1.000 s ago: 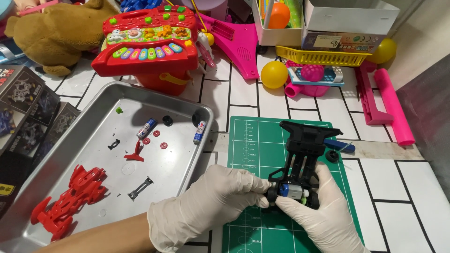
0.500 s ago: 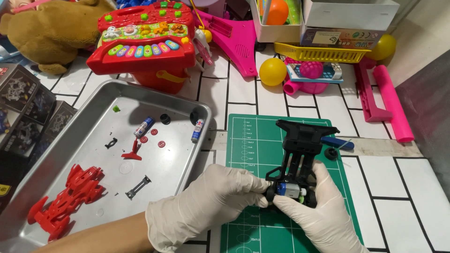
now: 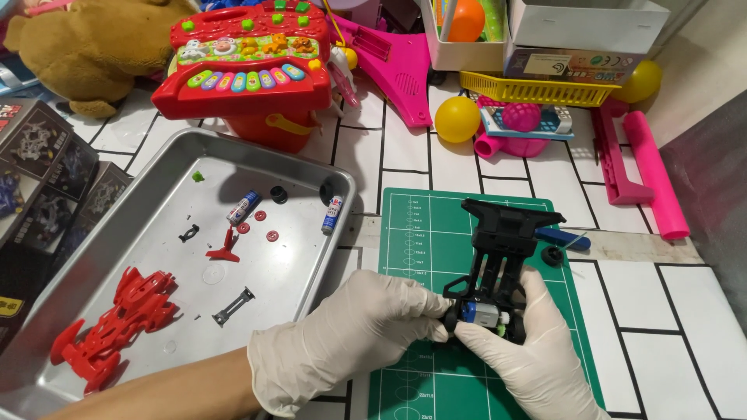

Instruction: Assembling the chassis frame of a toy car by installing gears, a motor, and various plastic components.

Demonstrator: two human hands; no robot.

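Covering much of the tabletop, a metal tray corrals loose parts, a red car body shell and two small batteries, so nothing rolls off. Beside it, over the green cutting mat, the left hand and right hand close their fingers from both sides on the black toy car chassis, steadying its near end where the small motor sits.

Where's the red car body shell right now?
In the head view, the red car body shell lies at the lower left, in the near corner of the metal tray, left of the gloved left hand and near a small black bracket.
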